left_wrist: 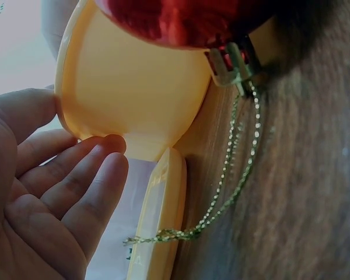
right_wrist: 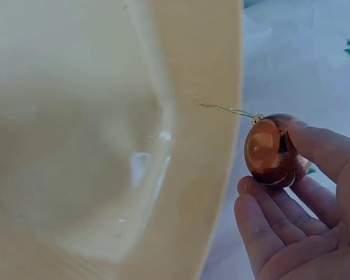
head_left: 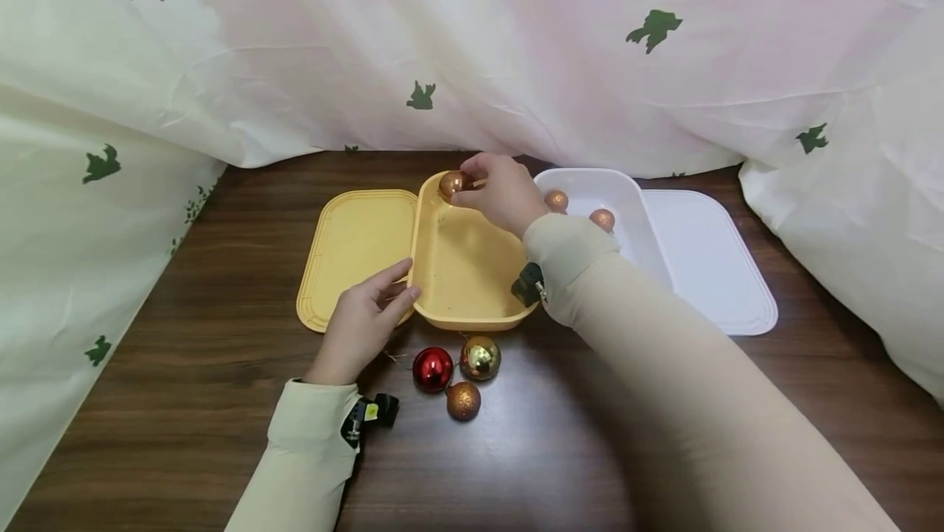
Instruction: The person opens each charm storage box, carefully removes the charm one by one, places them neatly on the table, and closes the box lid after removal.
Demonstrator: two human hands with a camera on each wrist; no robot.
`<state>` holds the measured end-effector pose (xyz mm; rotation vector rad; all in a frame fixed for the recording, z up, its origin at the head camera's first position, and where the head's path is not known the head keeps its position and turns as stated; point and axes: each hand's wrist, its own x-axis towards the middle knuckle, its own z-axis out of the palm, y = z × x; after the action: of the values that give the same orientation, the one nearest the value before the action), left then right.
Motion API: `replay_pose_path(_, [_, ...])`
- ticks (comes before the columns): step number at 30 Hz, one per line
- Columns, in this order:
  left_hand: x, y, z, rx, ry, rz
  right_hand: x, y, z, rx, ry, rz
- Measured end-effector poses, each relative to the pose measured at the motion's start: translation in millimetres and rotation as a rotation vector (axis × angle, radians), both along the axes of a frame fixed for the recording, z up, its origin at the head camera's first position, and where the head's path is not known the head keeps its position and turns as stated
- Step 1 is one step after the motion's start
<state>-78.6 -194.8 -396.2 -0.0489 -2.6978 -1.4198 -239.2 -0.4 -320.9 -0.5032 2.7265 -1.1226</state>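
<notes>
My right hand (head_left: 507,192) pinches a shiny copper Christmas bauble (right_wrist: 271,151) between thumb and fingers; its gold loop hangs free. In the head view this bauble is over the far left corner of the yellow box (head_left: 472,270). My left hand (head_left: 361,315) rests its thumb and forefinger at the left rim of that box, the other fingers loosely extended beside its wall. Nearest the left wrist, on the table, lie a shiny red bauble (head_left: 433,370), a shiny gold bauble (head_left: 480,358) and a glittery copper bauble (head_left: 464,401). The red one's cord (left_wrist: 207,219) shows large in the left wrist view.
A yellow lid (head_left: 361,245) lies left of the yellow box. To the right stands a white box (head_left: 645,245) with two glittery copper baubles (head_left: 601,220) visible, partly behind my right arm. A white lid (head_left: 719,270) lies beyond. Pale cloth (head_left: 516,48) hangs behind the table.
</notes>
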Motion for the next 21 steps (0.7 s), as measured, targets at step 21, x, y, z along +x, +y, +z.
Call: replay_pose_path(21, [0.0, 0.7, 1.1, 0.006, -0.024, -0.001, 52.5, 23.2, 21.8, -0.149, -0.063, 0.087])
